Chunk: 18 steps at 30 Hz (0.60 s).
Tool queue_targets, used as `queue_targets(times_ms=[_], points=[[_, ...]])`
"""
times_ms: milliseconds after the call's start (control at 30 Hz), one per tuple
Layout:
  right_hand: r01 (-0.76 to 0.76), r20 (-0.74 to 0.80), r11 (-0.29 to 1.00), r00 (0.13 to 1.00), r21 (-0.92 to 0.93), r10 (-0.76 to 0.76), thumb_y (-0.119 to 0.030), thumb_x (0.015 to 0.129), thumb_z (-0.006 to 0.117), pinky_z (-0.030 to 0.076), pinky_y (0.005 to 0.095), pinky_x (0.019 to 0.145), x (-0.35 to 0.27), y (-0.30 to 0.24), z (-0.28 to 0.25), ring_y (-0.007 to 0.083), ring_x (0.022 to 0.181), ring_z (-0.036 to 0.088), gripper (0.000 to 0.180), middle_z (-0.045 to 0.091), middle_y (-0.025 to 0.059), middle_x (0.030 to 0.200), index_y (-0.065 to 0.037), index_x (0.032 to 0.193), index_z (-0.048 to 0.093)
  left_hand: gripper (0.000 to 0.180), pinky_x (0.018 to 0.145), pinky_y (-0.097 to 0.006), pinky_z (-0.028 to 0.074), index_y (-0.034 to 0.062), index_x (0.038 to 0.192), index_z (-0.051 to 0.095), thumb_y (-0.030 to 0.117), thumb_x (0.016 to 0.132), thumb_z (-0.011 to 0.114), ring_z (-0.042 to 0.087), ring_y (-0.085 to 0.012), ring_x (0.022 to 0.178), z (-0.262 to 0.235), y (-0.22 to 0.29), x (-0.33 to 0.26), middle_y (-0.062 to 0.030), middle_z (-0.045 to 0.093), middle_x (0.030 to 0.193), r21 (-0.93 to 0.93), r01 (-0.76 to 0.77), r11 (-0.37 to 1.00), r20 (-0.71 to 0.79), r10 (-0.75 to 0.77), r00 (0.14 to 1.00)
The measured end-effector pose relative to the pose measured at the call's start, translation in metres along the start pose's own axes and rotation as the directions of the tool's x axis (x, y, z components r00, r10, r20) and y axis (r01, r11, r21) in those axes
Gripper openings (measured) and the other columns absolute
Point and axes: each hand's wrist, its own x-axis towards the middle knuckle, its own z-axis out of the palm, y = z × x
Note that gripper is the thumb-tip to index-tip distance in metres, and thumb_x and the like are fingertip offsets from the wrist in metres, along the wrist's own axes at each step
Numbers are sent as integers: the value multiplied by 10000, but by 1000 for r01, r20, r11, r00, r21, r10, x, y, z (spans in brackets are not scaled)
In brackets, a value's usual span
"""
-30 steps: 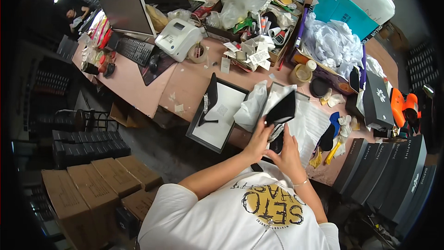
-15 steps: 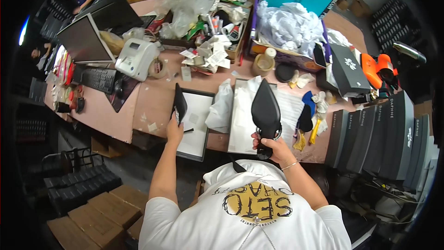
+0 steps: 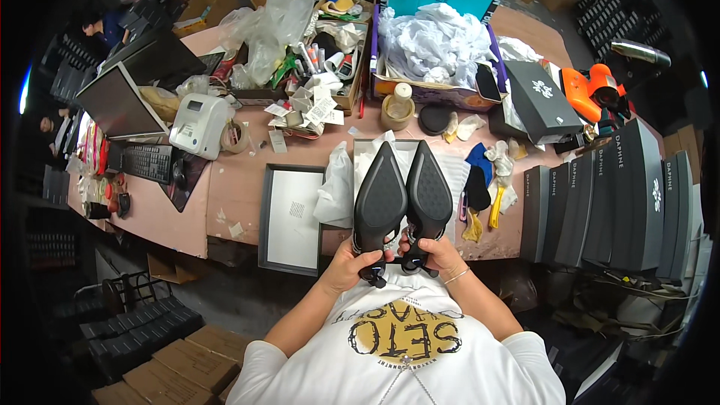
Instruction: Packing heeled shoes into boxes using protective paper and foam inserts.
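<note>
Two black pointed-toe heeled shoes are held side by side, soles up, toes pointing away from me. My left hand (image 3: 351,264) is closed around the heel end of the left shoe (image 3: 381,191). The right shoe (image 3: 429,191) is gripped the same way by my right hand (image 3: 437,255). Parts of the heels and straps are hidden by my fingers. Behind the shoes lies a box part lined with white paper (image 3: 365,151), mostly covered by them. Left of it rest crumpled white tissue (image 3: 337,191) and a shallow box lid with dark rim (image 3: 264,217).
Grey shoe boxes (image 3: 592,210) stand in a row at the right. A purple carton (image 3: 375,79) full of white paper sits behind, near a glue jar (image 3: 397,109). A label printer (image 3: 201,126), keyboard (image 3: 146,163) and monitor (image 3: 124,103) are at left. Yellow-handled tool (image 3: 496,206) lies at right.
My left hand has brought its shoe rightward from above the lid to beside the other one, turning its sole up. The right shoe is slightly lower. The view has shifted a little.
</note>
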Motion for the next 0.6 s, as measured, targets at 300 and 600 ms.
queue_targets(times_ms=[300, 600], points=[[-226, -319, 918, 940, -327, 118, -255, 824, 699, 473, 306, 842, 21, 8, -33, 196, 939, 593, 465, 602, 128, 1064, 25, 1159, 538, 248, 758, -281, 521, 13, 1077, 576, 30, 832, 618, 638, -143, 812, -7, -3, 6, -71, 646, 905, 70, 10, 998, -92, -4, 996], [-42, -273, 904, 958, -425, -84, -302, 945, 548, 470, 323, 896, 22, -41, 16, 175, 1122, 536, 600, 528, 127, 1265, 6, 1408, 322, 343, 822, -365, 537, -17, 1152, 547, 83, 829, 608, 656, -216, 860, -7, 19, -4, -125, 635, 1015, 209, 174, 962, 9, -180, 984]])
